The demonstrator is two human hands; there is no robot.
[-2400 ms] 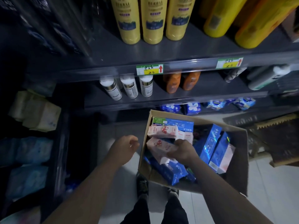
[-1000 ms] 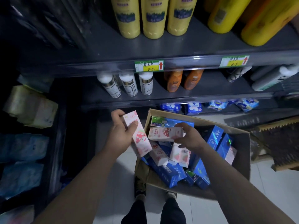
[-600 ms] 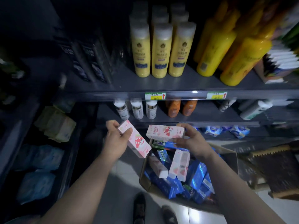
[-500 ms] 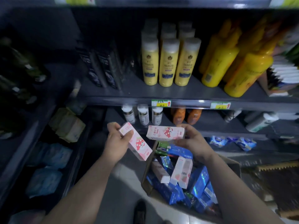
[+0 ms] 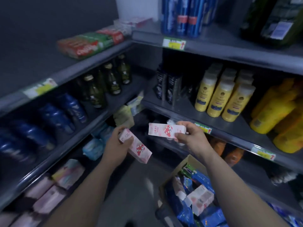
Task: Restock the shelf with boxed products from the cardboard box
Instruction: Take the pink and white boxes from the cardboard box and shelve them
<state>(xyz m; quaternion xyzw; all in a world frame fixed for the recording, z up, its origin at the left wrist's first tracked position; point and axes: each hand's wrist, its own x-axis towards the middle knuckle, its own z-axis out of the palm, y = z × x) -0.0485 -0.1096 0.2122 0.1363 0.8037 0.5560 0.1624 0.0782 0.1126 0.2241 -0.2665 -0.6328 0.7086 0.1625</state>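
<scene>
Cardboard box (image 5: 179,167) stands open, low at right, with blue and pink cartons inside. Above it, the left hand (image 5: 114,145) grips one pink carton (image 5: 139,149) round its upper end, tilted. The right hand (image 5: 191,136) pinches a second pink carton (image 5: 165,131) by its right end, held level; the cartons are apart. Beyond, pink packs (image 5: 49,199) lie on the low left shelf (image 5: 78,140), glass bottles (image 5: 101,86) above. Recommended: find the matching row, set down one carton at a time, printed face outward, clear of the bottles.
</scene>
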